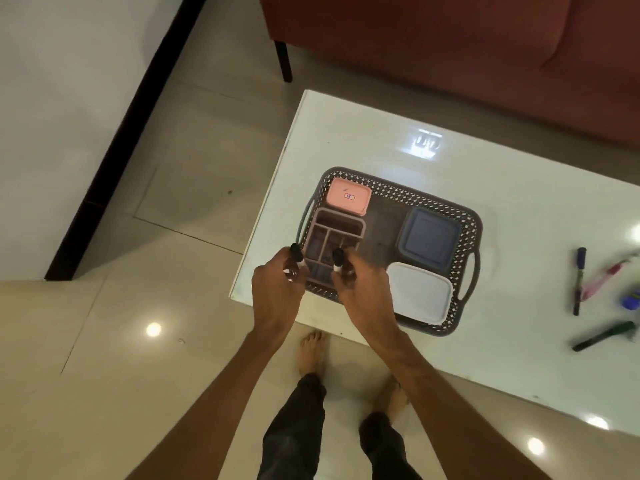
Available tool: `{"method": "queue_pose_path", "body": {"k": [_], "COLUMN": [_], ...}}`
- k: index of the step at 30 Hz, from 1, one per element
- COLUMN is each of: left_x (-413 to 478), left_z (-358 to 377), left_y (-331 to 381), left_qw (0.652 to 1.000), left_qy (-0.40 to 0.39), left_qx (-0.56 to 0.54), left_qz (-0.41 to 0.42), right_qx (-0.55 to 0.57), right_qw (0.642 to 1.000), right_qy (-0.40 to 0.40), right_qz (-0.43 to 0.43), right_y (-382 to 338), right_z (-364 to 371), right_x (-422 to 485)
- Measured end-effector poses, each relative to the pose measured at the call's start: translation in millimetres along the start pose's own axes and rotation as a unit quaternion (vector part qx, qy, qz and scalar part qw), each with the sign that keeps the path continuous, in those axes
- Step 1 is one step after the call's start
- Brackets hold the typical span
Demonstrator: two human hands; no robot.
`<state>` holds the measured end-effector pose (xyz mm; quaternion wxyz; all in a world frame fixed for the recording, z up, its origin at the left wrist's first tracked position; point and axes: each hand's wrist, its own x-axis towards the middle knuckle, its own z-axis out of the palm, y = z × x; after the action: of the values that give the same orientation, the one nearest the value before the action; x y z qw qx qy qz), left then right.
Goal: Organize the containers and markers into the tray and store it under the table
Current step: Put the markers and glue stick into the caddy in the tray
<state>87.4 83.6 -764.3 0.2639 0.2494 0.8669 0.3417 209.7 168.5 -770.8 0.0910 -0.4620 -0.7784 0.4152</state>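
Note:
A grey perforated tray (pixel 429 197) sits at the near left corner of the white table (pixel 363 133). Inside it lie a pink lidded container (pixel 349 197), a blue lidded container (pixel 428 239), a white lidded container (pixel 419 292) and a mauve divided organizer (pixel 334 233). My left hand (pixel 277 289) grips a black-capped marker (pixel 296 253) upright at the tray's left edge. My right hand (pixel 363 289) grips a second black-capped marker (pixel 338 258) over the organizer. Several more markers (pixel 578 282) lie loose on the table at the right.
A red sofa (pixel 450 46) with a black leg (pixel 283 60) stands behind the table. A small blue object (pixel 630 299) lies among the loose markers. My bare feet (pixel 313 351) stand on the tiled floor at the table's near edge. A white wall with a black skirting runs on the left.

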Motion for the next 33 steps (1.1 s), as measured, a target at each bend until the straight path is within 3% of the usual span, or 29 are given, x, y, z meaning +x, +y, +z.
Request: {"method": "queue_pose_path", "body": {"k": [7, 14, 19, 24, 28, 33], "left_x": [-1, -8, -27, -50, -62, -70], "left_z": [12, 10, 6, 47, 110, 202], "left_y": [-7, 0, 41, 108, 175, 224], "left_qw": [0.999, 1.0, 0.997, 0.99, 0.977, 0.959], "left_qy": [0.008, 0.019, 0.053, 0.021, -0.061, -0.163], "left_qx": [0.034, 0.021, 0.026, -0.039, -0.046, -0.043], "left_qz": [0.02, -0.004, 0.042, 0.13, 0.197, 0.228], "right_qx": [-0.09, -0.065, -0.011, 0.057, 0.071, 0.128], "right_qw": [0.996, 0.998, 1.0, 0.992, 0.969, 0.937], "right_qy": [0.006, -0.007, 0.004, 0.105, 0.221, 0.296], "right_qz": [-0.009, -0.012, -0.017, 0.038, 0.089, 0.137], "right_y": [18, 21, 35, 77, 123, 174], "right_z": [14, 4, -40, -102, -162, -214], "right_x": [-8, -11, -23, -39, -45, -53]}}
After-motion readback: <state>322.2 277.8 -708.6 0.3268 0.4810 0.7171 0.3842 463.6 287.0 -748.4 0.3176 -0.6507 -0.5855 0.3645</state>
